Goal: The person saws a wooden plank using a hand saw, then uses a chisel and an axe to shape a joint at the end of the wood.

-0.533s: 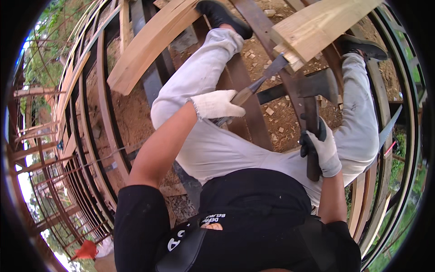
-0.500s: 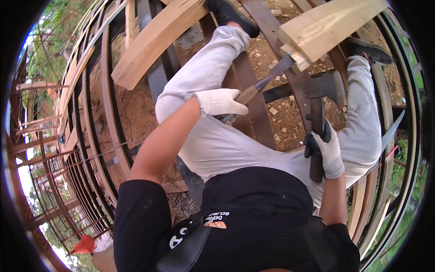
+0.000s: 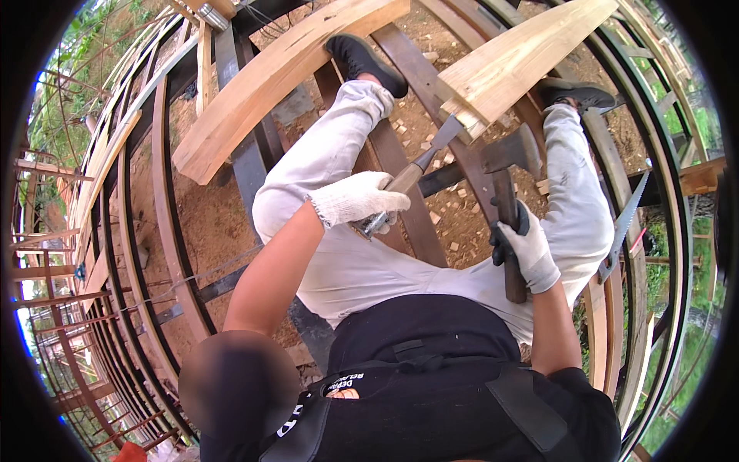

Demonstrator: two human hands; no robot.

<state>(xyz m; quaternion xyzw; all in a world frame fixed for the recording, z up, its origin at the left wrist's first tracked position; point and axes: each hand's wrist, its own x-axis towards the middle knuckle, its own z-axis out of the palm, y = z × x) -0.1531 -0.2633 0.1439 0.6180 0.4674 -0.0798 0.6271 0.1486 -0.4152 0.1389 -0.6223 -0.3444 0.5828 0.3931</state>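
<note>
My gloved left hand (image 3: 362, 199) is closed on a chisel (image 3: 409, 175); its wooden handle has a shiny metal end below my fingers, and its flat blade touches the cut end of a pale plank (image 3: 516, 65) between my feet. My gloved right hand (image 3: 523, 250), white with dark fingertips, grips the upright dark handle of a hatchet (image 3: 511, 158). The broad steel head sits just below and right of that plank's end, beside my right shin.
A second, curved beam (image 3: 223, 123) lies by my left foot (image 3: 373, 65). Dark joists (image 3: 400, 58) cross under me, with chip-strewn dirt (image 3: 204, 215) in the gaps. A handsaw (image 3: 623, 223) lies beside my right knee. Wooden scaffolding (image 3: 54, 277) and greenery border the left.
The view has shifted slightly, showing more of the beams' far ends. More of the chisel handle's metal end shows below my left hand. Both grips stay the same.
</note>
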